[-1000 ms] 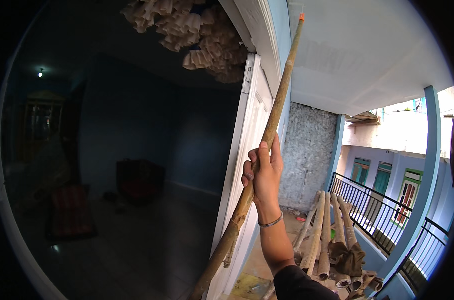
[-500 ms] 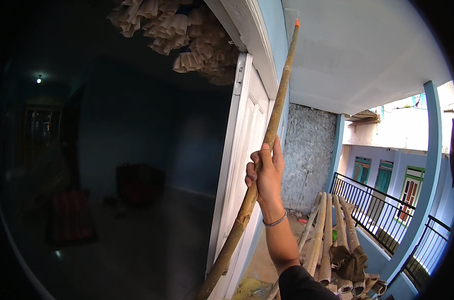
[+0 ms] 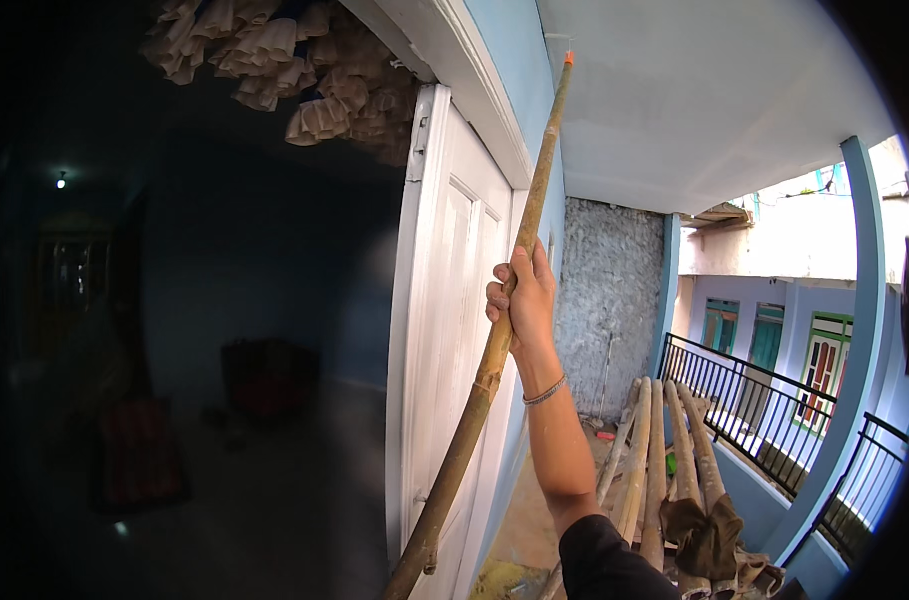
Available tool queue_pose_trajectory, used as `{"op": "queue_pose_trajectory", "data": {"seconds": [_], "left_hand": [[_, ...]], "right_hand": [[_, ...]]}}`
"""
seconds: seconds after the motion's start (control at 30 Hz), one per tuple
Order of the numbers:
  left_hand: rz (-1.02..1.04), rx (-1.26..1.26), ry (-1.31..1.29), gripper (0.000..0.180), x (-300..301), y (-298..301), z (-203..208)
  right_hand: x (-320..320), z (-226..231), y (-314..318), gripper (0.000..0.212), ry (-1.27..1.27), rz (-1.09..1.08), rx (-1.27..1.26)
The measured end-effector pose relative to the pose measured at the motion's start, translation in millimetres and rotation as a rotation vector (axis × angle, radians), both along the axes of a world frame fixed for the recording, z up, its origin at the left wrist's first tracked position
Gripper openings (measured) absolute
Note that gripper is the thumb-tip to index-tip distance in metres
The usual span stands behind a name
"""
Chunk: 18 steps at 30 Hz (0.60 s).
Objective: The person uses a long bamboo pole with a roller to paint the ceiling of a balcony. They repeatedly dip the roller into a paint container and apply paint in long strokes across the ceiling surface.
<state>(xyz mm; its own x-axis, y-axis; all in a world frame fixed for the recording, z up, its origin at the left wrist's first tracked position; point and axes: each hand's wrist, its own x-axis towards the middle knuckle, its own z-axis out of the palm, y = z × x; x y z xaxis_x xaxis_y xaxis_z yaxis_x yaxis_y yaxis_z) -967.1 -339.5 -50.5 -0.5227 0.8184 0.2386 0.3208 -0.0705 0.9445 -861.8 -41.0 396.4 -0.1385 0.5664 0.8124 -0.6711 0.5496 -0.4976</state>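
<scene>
A long bamboo pole [image 3: 487, 385] slants up through the middle of the head view, from the lower edge to the ceiling. My right hand [image 3: 527, 298] is raised and closed around it, fingers wrapped on the left side. An orange piece [image 3: 569, 58] caps the far end, with a thin wire-like bit above it. That end is close to the grey ceiling [image 3: 694, 110]; whether it touches I cannot tell. Just left of the pole stands a white panelled door [image 3: 464, 220]. The pole's lower end runs out of view. My left hand does not show.
Several thick bamboo poles [image 3: 636, 450] lie on the right, with a brown cloth [image 3: 702, 530] over them. Beyond are a black railing [image 3: 749, 400] and a blue post [image 3: 864, 280]. A dark room opens on the left, pale ruffled cloths [image 3: 329, 95] hanging at its top.
The view has shifted, so the door and hanging cloths now sit farther left. My right hand and the pole's tip appear slightly left, the hand also higher. The grip stays closed.
</scene>
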Motion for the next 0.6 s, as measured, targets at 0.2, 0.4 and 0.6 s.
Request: {"op": "queue_pose_trajectory", "data": {"seconds": [0.2, 0.4, 0.6], "left_hand": [[0.071, 0.015, 0.193, 0.028, 17.8, 52.9, 34.7], [-0.013, -0.021, 0.029, 0.025, 21.4, 87.1, 27.5], [-0.111, 0.108, 0.050, 0.014, 7.3, 89.6, -55.1]], "right_hand": [[13.7, 21.0, 66.5, 0.040, -0.008, -0.012, -0.027], [18.5, 9.1, 94.0, 0.049, -0.035, -0.037, -0.053], [24.7, -47.3, 55.2, 0.057, -0.062, -0.120, -0.019]]}}
